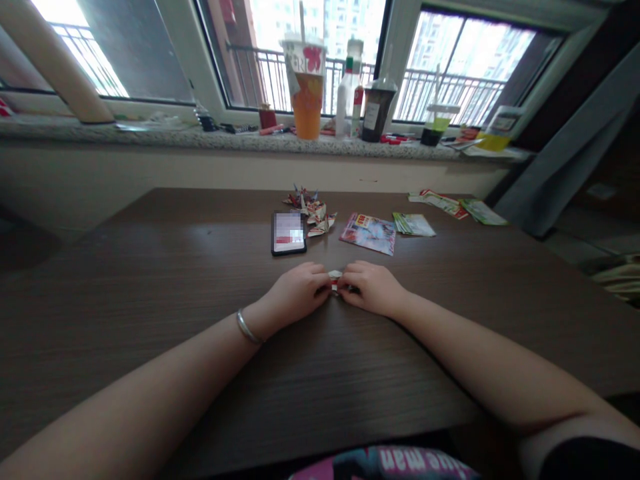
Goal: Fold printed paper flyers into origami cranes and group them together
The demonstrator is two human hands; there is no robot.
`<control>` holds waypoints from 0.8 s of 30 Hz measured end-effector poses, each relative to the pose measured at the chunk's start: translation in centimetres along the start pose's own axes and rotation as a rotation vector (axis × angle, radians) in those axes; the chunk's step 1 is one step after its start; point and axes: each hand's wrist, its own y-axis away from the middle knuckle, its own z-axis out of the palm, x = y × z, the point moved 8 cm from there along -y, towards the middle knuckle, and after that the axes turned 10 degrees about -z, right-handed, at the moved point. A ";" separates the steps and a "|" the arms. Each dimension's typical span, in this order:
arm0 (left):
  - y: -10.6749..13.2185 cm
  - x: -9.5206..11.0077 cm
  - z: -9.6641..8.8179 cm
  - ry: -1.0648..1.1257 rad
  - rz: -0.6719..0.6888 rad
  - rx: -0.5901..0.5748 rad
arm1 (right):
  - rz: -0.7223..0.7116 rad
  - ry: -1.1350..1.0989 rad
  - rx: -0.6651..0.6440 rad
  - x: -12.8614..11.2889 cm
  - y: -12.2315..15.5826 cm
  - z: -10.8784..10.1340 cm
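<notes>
Between my hands, low over the brown tabletop, is a small piece of folded paper in white and red. My left hand, with a silver bangle on its wrist, pinches its left side. On the other side my right hand grips it with bent fingers. Most of the paper is covered by the fingertips. Just beyond the left hand lies a phone with a lit, blurred screen. Several folded paper shapes with pointed ends are heaped beside it. A colourful printed booklet lies past the right hand.
To the right of the booklet sits a stack of green and white papers. Printed paper strips lie near the far right edge. On the stone windowsill stand a large orange drink cup, bottles and a dark cup.
</notes>
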 end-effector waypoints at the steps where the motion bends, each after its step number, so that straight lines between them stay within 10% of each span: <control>1: 0.0 -0.1 0.0 0.022 0.003 -0.009 | 0.008 -0.008 -0.006 0.0 0.0 0.1; 24: -0.3 -1.8 1.0 -0.010 -0.155 -0.066 | 0.078 -0.163 0.008 1.6 -0.3 1.3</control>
